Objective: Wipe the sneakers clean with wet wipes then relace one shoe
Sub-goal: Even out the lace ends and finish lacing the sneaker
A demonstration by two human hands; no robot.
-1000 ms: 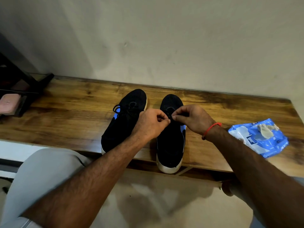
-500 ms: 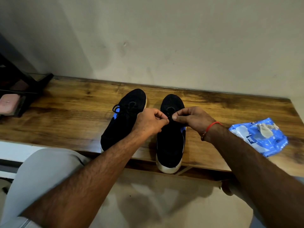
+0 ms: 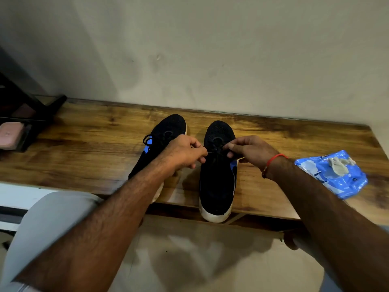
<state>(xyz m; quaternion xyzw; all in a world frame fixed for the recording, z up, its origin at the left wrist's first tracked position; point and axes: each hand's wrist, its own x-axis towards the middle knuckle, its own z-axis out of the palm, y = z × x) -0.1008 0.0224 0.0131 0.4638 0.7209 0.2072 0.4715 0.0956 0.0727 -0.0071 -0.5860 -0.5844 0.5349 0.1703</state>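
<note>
Hands: my left hand (image 3: 185,152) and right hand (image 3: 246,150) each pinched the lace (image 3: 216,151).
Progress: wiping seemingly done; relacing unfinished.

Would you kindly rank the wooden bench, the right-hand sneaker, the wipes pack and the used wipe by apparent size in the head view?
1. wooden bench
2. right-hand sneaker
3. wipes pack
4. used wipe, lying on the pack

Hidden from you here
Your left forearm (image 3: 117,199) covers the left sneaker's (image 3: 166,131) heel; the dark rack (image 3: 23,110) runs off the left edge.
</note>
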